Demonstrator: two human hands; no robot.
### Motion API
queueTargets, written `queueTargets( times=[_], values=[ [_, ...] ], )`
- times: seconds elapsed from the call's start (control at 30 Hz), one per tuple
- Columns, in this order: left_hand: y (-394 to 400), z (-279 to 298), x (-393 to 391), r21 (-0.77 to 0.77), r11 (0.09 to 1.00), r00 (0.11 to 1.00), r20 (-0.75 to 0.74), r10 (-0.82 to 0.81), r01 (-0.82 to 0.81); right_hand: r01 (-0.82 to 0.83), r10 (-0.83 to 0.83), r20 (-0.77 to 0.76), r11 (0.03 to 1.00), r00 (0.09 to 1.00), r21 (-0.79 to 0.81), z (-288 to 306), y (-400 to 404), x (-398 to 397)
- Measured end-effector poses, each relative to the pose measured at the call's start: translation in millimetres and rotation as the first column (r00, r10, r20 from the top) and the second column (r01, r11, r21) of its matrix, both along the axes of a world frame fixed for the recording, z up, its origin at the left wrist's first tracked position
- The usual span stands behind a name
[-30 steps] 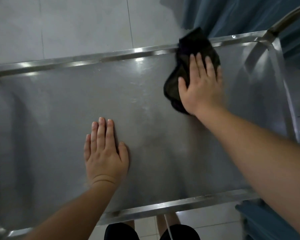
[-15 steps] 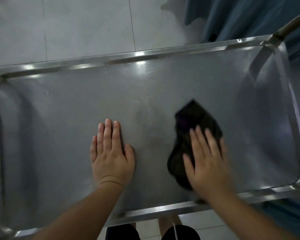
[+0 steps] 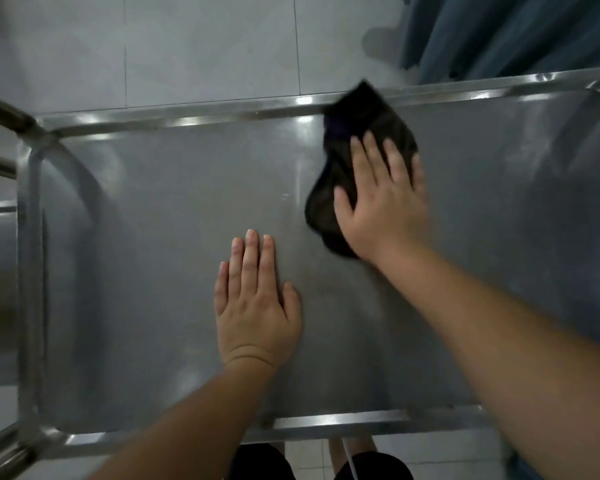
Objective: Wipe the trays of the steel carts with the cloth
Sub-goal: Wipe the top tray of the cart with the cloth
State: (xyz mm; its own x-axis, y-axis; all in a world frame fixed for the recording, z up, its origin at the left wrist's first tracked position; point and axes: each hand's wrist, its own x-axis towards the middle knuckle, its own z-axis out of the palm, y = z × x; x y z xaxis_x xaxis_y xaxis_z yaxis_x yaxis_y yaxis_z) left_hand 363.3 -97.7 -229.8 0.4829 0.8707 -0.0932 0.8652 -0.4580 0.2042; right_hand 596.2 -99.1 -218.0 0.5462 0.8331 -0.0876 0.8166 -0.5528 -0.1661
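The black cloth (image 3: 354,161) lies on the steel tray (image 3: 153,237), its top corner overlapping the far rim. The right hand (image 3: 383,202) presses it flat, fingers straight. The left hand (image 3: 257,306) rests flat mid-tray, fingers straight. Bare tray surface extends toward both side edges.

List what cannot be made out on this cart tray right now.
- Head view: the tray is cut off at the right edge of the picture.
- Tray surface under the dark cloth, right hand and left hand: covered.
- Cloth's far tip at the rim: motion-blurred.
- Lower trays: hidden beneath this one.
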Motion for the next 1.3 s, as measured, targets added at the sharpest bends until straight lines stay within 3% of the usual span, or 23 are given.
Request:
queueTargets(
  times=[0.13, 0.27, 0.37, 0.53, 0.67, 0.73, 0.83, 0.93, 1.0, 1.07, 1.2, 1.3],
  values=[
    [1, 1, 2, 0.005, 1.000, 1.000, -0.003, 0.006, -0.006, 0.064, -0.064, -0.006, 0.998, 0.998, -0.025, 3, 75, 25],
    [0, 4, 1, -0.021, 1.000, 1.000, -0.018, -0.001, 0.000, 0.037, -0.038, -0.008, 0.999, 0.999, -0.032, 5, 63, 18],
    [0, 5, 2, -0.036, 0.999, 1.000, -0.004, 0.002, -0.003, -0.026, 0.026, 0.021, 1.000, 0.999, -0.006, 7, 2, -19],
    [1, 6, 2, -0.031, 0.999, 1.000, 0.023, 0.009, -0.008, -0.198, 0.197, -0.014, 0.980, 0.980, -0.019, 5, -169, -122],
    [0, 7, 0, -0.044, 0.999, 0.999, 0.031, 0.010, -0.009, -0.255, 0.249, -0.082, 0.964, 0.965, -0.075, 10, -241, -108],
    [0, 7, -1, -0.042, 0.999, 0.999, 0.043, 0.012, -0.010, -0.150, 0.145, -0.061, 0.985, 0.988, -0.087, 10, -256, -70],
    [1, 7, 0, -0.038, 0.999, 0.999, 0.048, 0.015, -0.013, 0.286, -0.283, 0.051, 0.957, 0.958, -0.058, 7, -272, -5],
    [0, 6, -1, -0.027, 1.000, 0.999, 0.038, -0.002, 0.003, 0.714, -0.713, 0.031, 0.701, 0.701, -0.012, 4, -243, 37],
    [1, 4, -1, -0.033, 0.999, 0.999, 0.031, -0.012, 0.013, 0.804, -0.804, 0.025, 0.595, 0.594, 0.010, 3, -197, 45],
    [1, 4, -1, -0.032, 0.999, 0.999, 0.035, -0.008, 0.009, 0.728, -0.728, 0.045, 0.685, 0.684, 0.031, 3, -146, 37],
    [2, 6, 1, -0.047, 0.999, 0.999, 0.053, 0.005, -0.003, 0.348, -0.348, 0.002, 0.937, 0.937, 0.013, 5, -51, -16],
    [5, 8, 0, -0.090, 0.996, 0.996, 0.087, 0.022, -0.014, -0.039, 0.038, -0.018, 0.999, 0.999, -0.027, 6, -25, -56]
  ],
)
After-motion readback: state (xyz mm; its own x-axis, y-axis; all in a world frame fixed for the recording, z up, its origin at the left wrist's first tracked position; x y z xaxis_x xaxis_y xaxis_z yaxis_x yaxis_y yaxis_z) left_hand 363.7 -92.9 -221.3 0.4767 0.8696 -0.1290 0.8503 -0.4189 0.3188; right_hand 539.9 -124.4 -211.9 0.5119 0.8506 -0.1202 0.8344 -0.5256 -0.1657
